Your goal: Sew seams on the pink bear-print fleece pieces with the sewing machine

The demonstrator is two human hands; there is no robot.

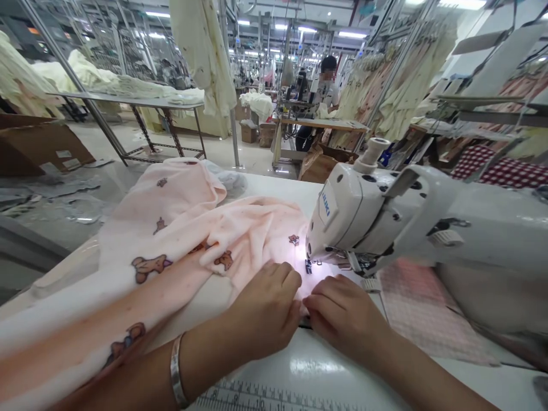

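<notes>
Pink fabric point(257, 228) printed with brown bears spreads over the white table and reaches under the head of a white sewing machine point(338, 211). Just in front of the lit presser foot point(308, 266), my left hand point(272, 302) is closed on the edge of the fabric, a metal bracelet around its wrist. Close beside it, my right hand point(345, 311) pinches the same edge, fingertips nearly touching the left ones. The fingertips and the fabric between them are partly hidden.
A printed ruler scale point(252, 397) runs along the table's front edge. Pink checked cloth point(428, 311) lies right of the needle area. Beyond are a cardboard box point(38, 145), a table of pale cloth point(128, 103), hanging garments and a person point(327, 85) at another machine.
</notes>
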